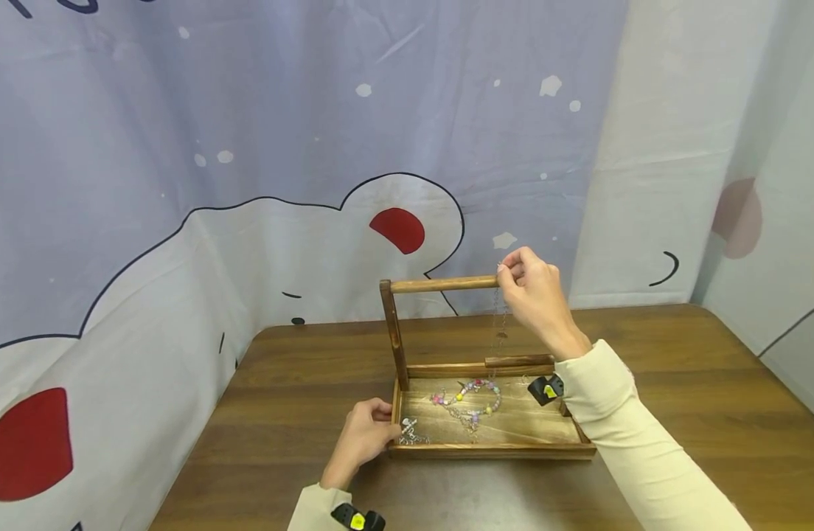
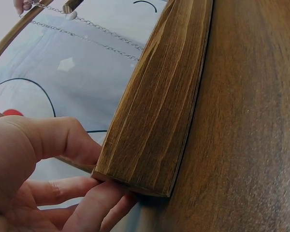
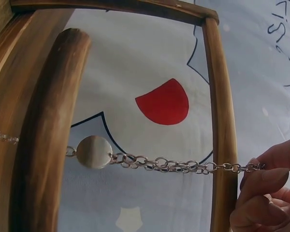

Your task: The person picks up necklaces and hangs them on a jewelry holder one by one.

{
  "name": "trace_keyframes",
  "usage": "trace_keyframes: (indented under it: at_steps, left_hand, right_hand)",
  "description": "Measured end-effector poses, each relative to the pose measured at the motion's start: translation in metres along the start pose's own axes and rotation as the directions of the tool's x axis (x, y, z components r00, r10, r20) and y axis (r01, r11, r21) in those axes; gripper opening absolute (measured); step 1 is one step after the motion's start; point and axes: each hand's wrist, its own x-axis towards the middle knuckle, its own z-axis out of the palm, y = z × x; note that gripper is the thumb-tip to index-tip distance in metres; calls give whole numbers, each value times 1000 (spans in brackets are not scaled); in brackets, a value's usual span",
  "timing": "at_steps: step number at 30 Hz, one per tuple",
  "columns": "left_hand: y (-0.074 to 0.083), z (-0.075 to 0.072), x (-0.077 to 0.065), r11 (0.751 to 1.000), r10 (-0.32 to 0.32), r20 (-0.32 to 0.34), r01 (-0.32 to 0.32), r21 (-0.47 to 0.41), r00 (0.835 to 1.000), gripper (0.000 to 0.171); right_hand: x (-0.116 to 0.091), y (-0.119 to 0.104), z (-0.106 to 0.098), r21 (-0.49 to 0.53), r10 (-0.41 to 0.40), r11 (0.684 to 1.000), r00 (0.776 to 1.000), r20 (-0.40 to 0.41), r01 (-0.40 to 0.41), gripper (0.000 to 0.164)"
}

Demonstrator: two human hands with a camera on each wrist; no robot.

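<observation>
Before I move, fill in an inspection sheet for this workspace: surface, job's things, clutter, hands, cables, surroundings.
Surface: brown wood-grain table.
Job's things: silver-coloured chain with a round disc, hanging beneath the right hand; wooden stand with beaded jewellery in its tray base.
Clutter: small silver-coloured jewellery bunched in the base's near left corner.
Hands: right pinches the chain at the top bar; left hand grips the base's left end.
Cables: nothing seen.
Surroundings: printed fabric backdrop behind the table.

Cartoon-printed drapes [image 1: 301, 133] round a wooden table [image 1: 294, 391] make this a curtained-off nook.
</observation>
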Motion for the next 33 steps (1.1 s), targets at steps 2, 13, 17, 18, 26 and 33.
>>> trace_keyframes:
  at_steps: [2,13,17,18,26,33]
  left_hand:
    - [0,0,-1,1000,3,0,-3,0,1000,31]
    - [-1,0,0,1000,1,-3,-1,2,1000,29]
    - [-1,1,0,1000,6,-2,-6,10,1000,29]
    - [-1,1,0,1000,7,-1,-7,11,1000,29]
    - [-1,1,0,999,14,-8,-14,32,1000,28]
    - [-4,2,3,997,31,-20,-30,74,999,28]
  right_hand:
    - [0,-1,2,-1,-6,1000,1000,-2,6,11]
    - [0,-11,14,28,-19,999,999,32,18,10]
    - [0,-15,19,41,-27,999,999,47,25,10]
    - [1,-16,19,40,-31,999,998,47,29,10]
    - [3,-25,29,61,-52,997,997,61,48,8]
    - [1,-33,38,84,-63,995,995,73,57,7]
